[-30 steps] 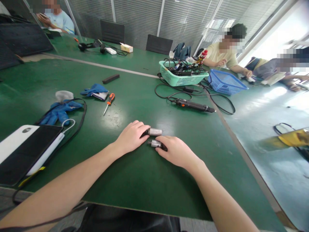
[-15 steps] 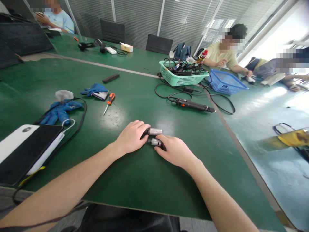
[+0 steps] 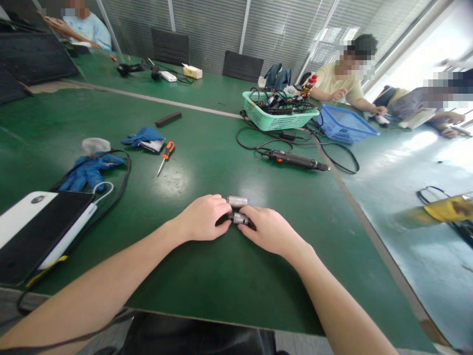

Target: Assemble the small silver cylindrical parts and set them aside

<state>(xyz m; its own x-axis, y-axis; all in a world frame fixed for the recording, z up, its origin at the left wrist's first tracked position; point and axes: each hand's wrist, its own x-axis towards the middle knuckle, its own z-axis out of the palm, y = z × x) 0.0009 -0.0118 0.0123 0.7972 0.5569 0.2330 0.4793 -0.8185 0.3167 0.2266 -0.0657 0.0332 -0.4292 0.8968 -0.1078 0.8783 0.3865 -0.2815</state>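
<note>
Hands meet near table (image 3: 221,281) front edge: left hand (image 3: 201,220) has left far metal cylinder (image 3: 237,200), now pinches near metal cylinder (image 3: 240,218) together with right hand (image 3: 272,230); far one lies free.

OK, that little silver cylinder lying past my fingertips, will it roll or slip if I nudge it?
Probably rolls: the silver cylinder is round and lies on its side on the smooth green table. Its shiny metal-looking shell looks stiff, maybe slippery.
</note>
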